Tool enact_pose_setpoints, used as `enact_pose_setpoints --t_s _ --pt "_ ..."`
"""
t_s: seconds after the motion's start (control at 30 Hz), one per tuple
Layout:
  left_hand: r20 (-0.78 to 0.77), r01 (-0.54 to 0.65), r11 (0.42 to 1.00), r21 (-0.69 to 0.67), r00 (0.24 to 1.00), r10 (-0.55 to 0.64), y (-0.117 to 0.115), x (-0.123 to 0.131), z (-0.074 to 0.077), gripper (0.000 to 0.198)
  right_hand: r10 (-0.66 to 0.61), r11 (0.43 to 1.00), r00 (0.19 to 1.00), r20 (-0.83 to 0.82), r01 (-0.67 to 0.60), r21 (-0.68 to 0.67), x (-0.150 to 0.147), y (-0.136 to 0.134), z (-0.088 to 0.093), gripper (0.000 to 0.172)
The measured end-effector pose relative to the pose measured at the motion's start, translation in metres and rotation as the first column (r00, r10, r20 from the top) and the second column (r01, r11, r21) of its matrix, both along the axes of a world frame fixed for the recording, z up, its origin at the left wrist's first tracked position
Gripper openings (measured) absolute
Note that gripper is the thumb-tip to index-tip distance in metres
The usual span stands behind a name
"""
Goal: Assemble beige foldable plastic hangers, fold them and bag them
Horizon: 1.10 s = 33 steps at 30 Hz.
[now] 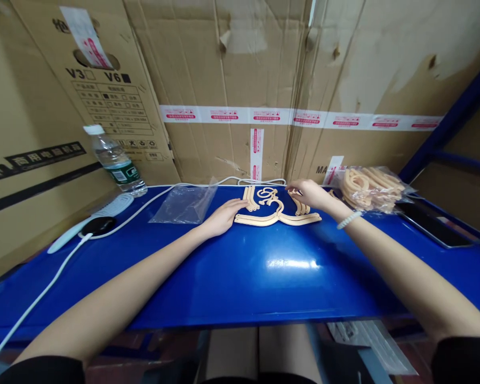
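A stack of beige plastic hangers (278, 217) lies flat on the blue table (264, 272), hooks toward the cardboard wall. My left hand (224, 216) rests on the hangers' left end, fingers stretched flat. At the upper right part of the stack, my right hand (310, 193) has its fingers curled in a pinch on a hanger piece. A white bead bracelet (349, 220) circles my right wrist.
An empty clear plastic bag (186, 205) lies left of the hangers. A clear bag of more beige hangers (372, 188) sits at the right. A water bottle (116, 160), white device (92, 220) with cable, black puck (99, 225) stand left. A dark tablet (434, 224) lies far right. Cardboard boxes (232, 80) wall the back.
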<state>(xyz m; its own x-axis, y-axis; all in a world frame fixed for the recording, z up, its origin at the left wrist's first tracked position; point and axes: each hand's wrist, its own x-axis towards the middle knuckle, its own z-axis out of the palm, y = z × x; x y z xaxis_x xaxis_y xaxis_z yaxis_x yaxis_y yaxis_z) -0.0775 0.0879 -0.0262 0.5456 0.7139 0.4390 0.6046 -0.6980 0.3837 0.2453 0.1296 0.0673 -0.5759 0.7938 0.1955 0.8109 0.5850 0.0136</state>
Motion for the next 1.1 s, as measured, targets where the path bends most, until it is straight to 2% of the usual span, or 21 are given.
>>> enact_pose_setpoints --t_s 0.2,0.43,0.6,0.77,0.83,0.9,1.0,1.1 --pt "0.007 -0.033 0.999 0.01 0.999 0.033 -0.002 0.003 0.002 0.046 -0.007 0.999 0.987 0.163 0.013 -0.037 -0.043 0.036 0.007 0.032" --pt "0.036 -0.103 0.994 0.032 0.994 0.102 -0.004 0.005 0.002 0.044 0.028 0.993 0.977 0.21 -0.002 -0.12 -0.061 0.057 0.004 0.023" --pt "0.064 -0.167 0.985 0.034 0.984 0.164 -0.003 0.006 -0.001 0.033 0.058 0.982 0.994 0.092 -0.04 -0.184 -0.059 0.066 0.007 0.019" --pt "0.085 -0.218 0.975 0.039 0.973 0.214 -0.002 0.007 -0.002 0.022 0.015 0.966 0.979 -0.203 -0.066 -0.249 -0.054 0.067 0.016 0.01" --pt "0.099 -0.234 0.971 0.043 0.968 0.229 -0.003 0.007 -0.001 0.019 -0.029 0.96 0.932 -0.361 -0.075 -0.271 -0.051 0.062 0.018 0.007" --pt "0.12 -0.25 0.967 0.048 0.963 0.243 -0.005 0.007 0.002 0.019 -0.09 0.95 0.849 -0.52 -0.084 -0.301 -0.048 0.05 0.018 0.007" --pt "0.16 -0.265 0.963 0.055 0.954 0.254 -0.011 0.008 0.008 0.021 -0.194 0.926 0.668 -0.719 -0.117 -0.359 -0.04 0.02 0.011 0.022" --pt "0.21 -0.252 0.965 0.074 0.95 0.232 -0.025 0.013 0.021 0.024 -0.278 0.888 0.503 -0.819 -0.19 -0.418 -0.031 -0.021 0.002 0.037"
